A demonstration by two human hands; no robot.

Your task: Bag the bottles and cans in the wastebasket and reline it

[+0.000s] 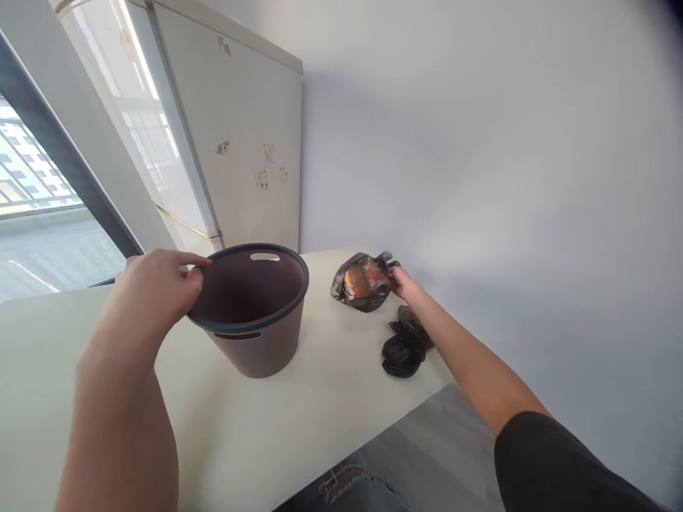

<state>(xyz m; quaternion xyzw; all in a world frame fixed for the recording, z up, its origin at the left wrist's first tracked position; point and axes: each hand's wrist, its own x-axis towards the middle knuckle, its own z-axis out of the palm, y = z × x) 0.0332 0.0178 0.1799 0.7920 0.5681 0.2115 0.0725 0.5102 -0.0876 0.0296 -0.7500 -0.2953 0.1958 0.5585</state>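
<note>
A dark purplish-brown trash can (267, 341) with a black rim and slot handles stands upright on a pale table (299, 427). Its inside looks bare where I can see in. My left hand (165, 284) pinches the left side of its rim. Farther right, my right hand (401, 281) has its fingers closed on the gathered end of a tied black plastic bag (364, 282), through which something red and orange shows. That bag is at the back of the table. Just nearer to me lies a second knotted black plastic bag (404, 353), partly behind my right forearm.
A white refrigerator (245, 107) with rust-coloured spots rises behind the trash can. A pale wall (453, 142) bounds the table at the back and right. A window (37, 178) is at left. My jeans (363, 491) show below the table's front edge.
</note>
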